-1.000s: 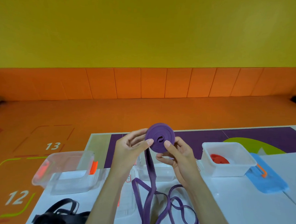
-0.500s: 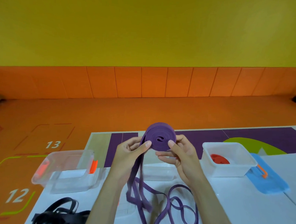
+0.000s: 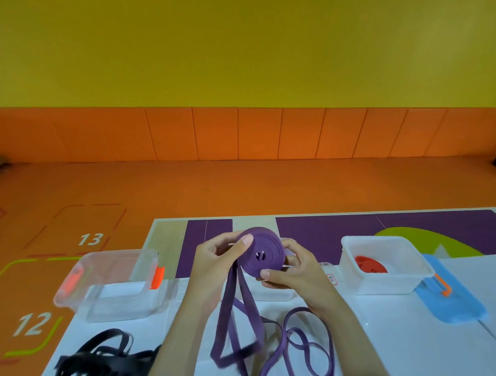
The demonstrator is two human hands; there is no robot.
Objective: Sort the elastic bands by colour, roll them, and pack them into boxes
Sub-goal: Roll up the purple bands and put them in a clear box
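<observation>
The purple roll (image 3: 262, 253) is a wide flat elastic band wound into a chunky disc. It's matte purple, with the coil layers showing as rings on the face and a small gap in the middle. It's up in the air above the counter (image 3: 404, 354), right between the two hands. The left hand (image 3: 217, 261) has its fingers (image 3: 245, 241) wrapped onto the roll's left edge, with the thumb tip pressed on the upper left of the face. The right hand (image 3: 297, 272) pinches the lower right edge, thumb on the front near the bottom and the other fingers tucked behind. So both sets of fingers are closed on the roll. The disc stands on edge with its face turned toward the camera and a bit tilted, so its axis points roughly back at the person. The unrolled tail (image 3: 229, 310) drops from the lower left of the roll, just under the left fingers. It runs pretty much straight down, long axis vertical, and ends in a blurry loop low over the counter. Below the right fingers, a thinner purple band (image 3: 298, 351) lies in loose loops on the counter. Well off to the right of the right fingers there's a white box (image 3: 385, 284) with a red roll (image 3: 370, 264) inside and a blue lid (image 3: 453, 302) just beside it. Left of the left fingers sits a clear box (image 3: 120, 290), and further down on that side is a heap of black bands (image 3: 103, 355).
</observation>
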